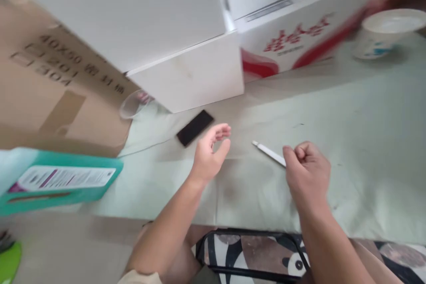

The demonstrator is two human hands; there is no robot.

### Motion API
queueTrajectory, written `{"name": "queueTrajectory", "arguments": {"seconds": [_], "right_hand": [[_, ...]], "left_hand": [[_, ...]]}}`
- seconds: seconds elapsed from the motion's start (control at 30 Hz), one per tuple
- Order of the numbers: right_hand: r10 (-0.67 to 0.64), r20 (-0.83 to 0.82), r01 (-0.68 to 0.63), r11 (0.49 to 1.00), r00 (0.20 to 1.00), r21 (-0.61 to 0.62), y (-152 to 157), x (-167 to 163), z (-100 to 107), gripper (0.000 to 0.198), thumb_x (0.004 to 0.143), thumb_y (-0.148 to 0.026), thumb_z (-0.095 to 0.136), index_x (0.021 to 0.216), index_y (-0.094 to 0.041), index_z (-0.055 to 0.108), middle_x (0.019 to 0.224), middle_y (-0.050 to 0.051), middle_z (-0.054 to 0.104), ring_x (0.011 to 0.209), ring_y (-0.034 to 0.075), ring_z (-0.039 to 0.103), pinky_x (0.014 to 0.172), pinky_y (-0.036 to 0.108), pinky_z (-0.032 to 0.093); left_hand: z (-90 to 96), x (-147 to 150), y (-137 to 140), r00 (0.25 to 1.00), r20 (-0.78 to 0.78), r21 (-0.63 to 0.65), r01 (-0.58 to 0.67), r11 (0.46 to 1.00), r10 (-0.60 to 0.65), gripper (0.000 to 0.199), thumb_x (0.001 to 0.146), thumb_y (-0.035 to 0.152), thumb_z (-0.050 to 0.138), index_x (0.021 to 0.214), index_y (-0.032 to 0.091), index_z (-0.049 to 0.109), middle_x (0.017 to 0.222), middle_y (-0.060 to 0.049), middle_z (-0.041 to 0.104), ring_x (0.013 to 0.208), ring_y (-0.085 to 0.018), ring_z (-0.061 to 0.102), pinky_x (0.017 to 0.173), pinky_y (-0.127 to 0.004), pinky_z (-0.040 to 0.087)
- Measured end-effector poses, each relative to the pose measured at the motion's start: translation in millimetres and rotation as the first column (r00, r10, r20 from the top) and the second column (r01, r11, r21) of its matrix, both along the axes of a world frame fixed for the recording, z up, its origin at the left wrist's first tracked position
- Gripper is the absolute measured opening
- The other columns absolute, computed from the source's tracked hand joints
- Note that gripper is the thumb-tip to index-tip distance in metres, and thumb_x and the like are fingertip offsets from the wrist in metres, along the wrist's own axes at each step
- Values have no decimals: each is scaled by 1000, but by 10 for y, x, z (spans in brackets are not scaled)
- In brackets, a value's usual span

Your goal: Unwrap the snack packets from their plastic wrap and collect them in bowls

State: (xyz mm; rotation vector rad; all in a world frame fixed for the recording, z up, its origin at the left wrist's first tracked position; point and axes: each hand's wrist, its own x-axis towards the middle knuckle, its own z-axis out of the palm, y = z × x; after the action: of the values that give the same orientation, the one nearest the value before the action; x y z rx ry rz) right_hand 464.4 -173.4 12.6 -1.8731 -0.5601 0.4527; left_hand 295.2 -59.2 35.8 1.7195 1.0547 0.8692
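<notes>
So the white pen-like stick (269, 154) is the thing to watch here: it sits at about 10 o'clock from the right hand (308, 168), with its narrow tip pointing off that way and its other end disappearing at the thumb side. Those right fingers are curled in toward the palm, but the inside is hidden, so I honestly can't tell if they're clamped on the stick or if it just runs underneath. The left hand (209, 155) is easier to read: fingers bent in a loose C, thumb spread apart from them, nothing visible in the gap. Nearest to it is a flat black slab (195, 128), just beside it at 11 o'clock.

Tips for handling a slim stick like this, imo: pinch it between thumb and fingertips rather than burying it in a fist, so you can see the tip and steer it. A smooth barrel would probably roll on that pale green cloth (366, 115), so I'd steady it lightly and not squeeze hard. The left hand has a nice relaxed shape for support, just mind the slab. Elbow room is ok too: the white box with red print (299, 46) is up at 12 o'clock from the right hand, and the white tub (376, 46) is well apart at 1 o'clock
</notes>
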Motion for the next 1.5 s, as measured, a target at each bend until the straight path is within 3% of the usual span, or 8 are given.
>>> {"name": "queueTrajectory", "arguments": {"seconds": [0.27, 0.47, 0.67, 0.8, 0.93, 1.1, 1.23, 1.5], "right_hand": [[564, 262, -510, 824, 784, -247, 331, -905, -211, 42, 81, -48, 49, 59, -27, 19, 51, -7, 20, 47, 10, 22, 45, 26, 24], [759, 450, -714, 627, 470, -312, 1547, -1978, 139, 28, 83, -37, 51, 64, -24, 36, 53, -5, 40, 49, 11, 35, 52, 25, 31], [797, 601, -690, 468, 60, -552, 3033, -3190, 439, 51, 87, -21, 52, 137, -28, 52, 149, 11, 51, 82, 20, 63, 65, 32, 42], [868, 496, -527, 414, -16, -742, 3419, -3488, 398, 40, 91, -12, 46, 124, -25, 66, 128, 12, 67, 97, 27, 66, 73, 36, 46], [804, 595, -564, 491, -1, -664, 2958, -3264, 363, 32, 100, -24, 39, 106, -25, 71, 109, 8, 74, 85, 24, 67, 65, 32, 43], [557, 784, -616, 728, 274, -301, 1619, -2247, 334, 26, 97, -34, 47, 96, -24, 72, 90, 5, 75, 67, 16, 66, 61, 27, 47], [313, 801, -287, 940, 510, -185, 678, -1214, 188, 16, 81, -38, 60, 84, -26, 70, 77, 6, 73, 55, 19, 64, 52, 30, 48], [311, 682, -37, 922, 662, -384, 172, -354, 192, 14, 81, -35, 54, 86, -29, 66, 102, 11, 75, 65, 25, 64, 75, 40, 48]], "left_hand": [[-261, -1349, 2, 930, 161, -389, -247, 887, 329, 26, 77, 33, 59, 60, 19, 44, 53, 5, 37, 52, -7, 35, 51, -21, 29], [-211, -1817, 232, 810, 358, -695, -102, 712, 465, 34, 52, 23, 52, 50, 23, 18, 47, 9, 15, 44, -3, 12, 44, -22, 6], [-140, -2107, 419, 643, 468, -799, 15, 601, 607, 33, 43, 20, 49, 46, 24, 17, 45, 10, 11, 38, -1, 10, 40, -19, 5], [-125, -2201, 425, 629, 489, -785, 14, 620, 605, 33, 44, 19, 50, 46, 23, 17, 46, 10, 11, 39, 0, 12, 40, -17, 8], [-131, -2236, 404, 598, 517, -769, 10, 639, 613, 32, 44, 19, 49, 47, 23, 18, 46, 10, 11, 38, 0, 11, 40, -17, 7], [-104, -2203, 370, 588, 534, -762, 23, 647, 608, 32, 44, 20, 49, 46, 23, 18, 46, 11, 10, 38, 0, 11, 39, -17, 7], [-78, -2067, 344, 626, 526, -758, 37, 651, 577, 32, 43, 20, 50, 46, 24, 18, 45, 11, 11, 37, 0, 10, 38, -17, 7], [-116, -1674, 345, 703, 491, -733, 14, 680, 515, 36, 46, 15, 52, 50, 22, 17, 47, 11, 12, 36, -1, 12, 36, -15, 9]]}}
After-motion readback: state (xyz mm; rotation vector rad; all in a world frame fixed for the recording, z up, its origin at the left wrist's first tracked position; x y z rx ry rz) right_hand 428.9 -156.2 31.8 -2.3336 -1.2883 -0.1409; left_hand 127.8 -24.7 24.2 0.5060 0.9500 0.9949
